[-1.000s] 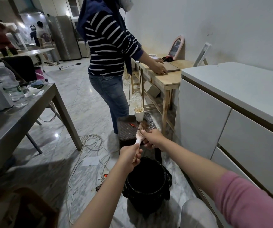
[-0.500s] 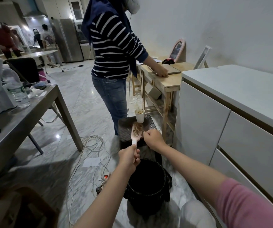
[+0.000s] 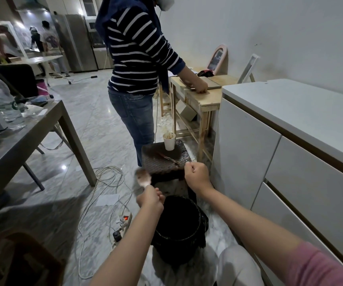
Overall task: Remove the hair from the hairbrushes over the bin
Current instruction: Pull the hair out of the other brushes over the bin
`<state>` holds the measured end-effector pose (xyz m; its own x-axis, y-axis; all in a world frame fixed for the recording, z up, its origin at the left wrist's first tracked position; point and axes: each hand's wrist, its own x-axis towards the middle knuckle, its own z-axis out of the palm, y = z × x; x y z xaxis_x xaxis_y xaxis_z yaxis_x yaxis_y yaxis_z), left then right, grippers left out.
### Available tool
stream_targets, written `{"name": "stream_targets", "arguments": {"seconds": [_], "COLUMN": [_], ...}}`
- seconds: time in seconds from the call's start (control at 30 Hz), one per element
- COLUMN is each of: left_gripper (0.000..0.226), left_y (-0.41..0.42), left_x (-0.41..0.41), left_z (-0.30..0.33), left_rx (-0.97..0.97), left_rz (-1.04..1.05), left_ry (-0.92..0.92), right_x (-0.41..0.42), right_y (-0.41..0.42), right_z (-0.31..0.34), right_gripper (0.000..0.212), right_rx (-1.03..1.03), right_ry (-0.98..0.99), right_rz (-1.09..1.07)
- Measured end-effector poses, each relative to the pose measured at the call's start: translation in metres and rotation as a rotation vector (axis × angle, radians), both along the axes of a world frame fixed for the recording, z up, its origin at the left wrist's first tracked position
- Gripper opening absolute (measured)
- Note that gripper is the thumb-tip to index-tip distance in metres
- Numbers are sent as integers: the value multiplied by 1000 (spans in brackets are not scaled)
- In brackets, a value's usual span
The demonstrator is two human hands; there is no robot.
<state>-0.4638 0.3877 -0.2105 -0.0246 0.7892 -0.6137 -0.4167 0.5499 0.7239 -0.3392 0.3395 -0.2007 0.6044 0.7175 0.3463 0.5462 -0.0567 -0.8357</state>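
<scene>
My left hand (image 3: pixel 150 200) grips the handle of a pale pink hairbrush (image 3: pixel 143 178). The brush head is blurred and points up and left, beyond the bin's left rim. My right hand (image 3: pixel 197 175) is a closed fist with pinched fingers, about a hand's width right of the brush and above the bin's far edge. Any hair between its fingers is too small to make out. The round bin (image 3: pixel 178 226), lined with a black bag, stands on the floor below both wrists.
Just behind the bin, a dark stool (image 3: pixel 156 162) carries a white paper cup (image 3: pixel 169 142) and a thin brown item (image 3: pixel 169 158). A person in a striped top (image 3: pixel 137 58) stands beyond it. White cabinets (image 3: pixel 269 162) are on the right. Cables and a power strip (image 3: pixel 123 223) lie on the left.
The brush has swung left and down, away from my right hand. My right hand, which was pinching at the bristles, has pulled off to the right as a fist.
</scene>
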Motion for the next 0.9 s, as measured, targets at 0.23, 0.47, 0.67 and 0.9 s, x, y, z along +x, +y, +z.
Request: {"name": "stream_targets", "arguments": {"seconds": [0.23, 0.47, 0.67, 0.9], "left_gripper": [21, 27, 24, 20], "left_y": [12, 14, 19, 16], "left_x": [-29, -31, -33, -28], "left_z": [-16, -15, -11, 9], "left_rx": [-24, 110, 235, 295], "left_rz": [-47, -102, -207, -343], "left_ry": [138, 266, 331, 331], "right_x": [21, 20, 17, 28], "right_y": [-1, 25, 36, 47], "right_z": [12, 3, 14, 7], "right_gripper": [53, 46, 23, 10], "right_rx": [-90, -602, -918, -733], "right_ry": [-4, -140, -263, -203], "right_rz": [10, 154, 266, 114]}}
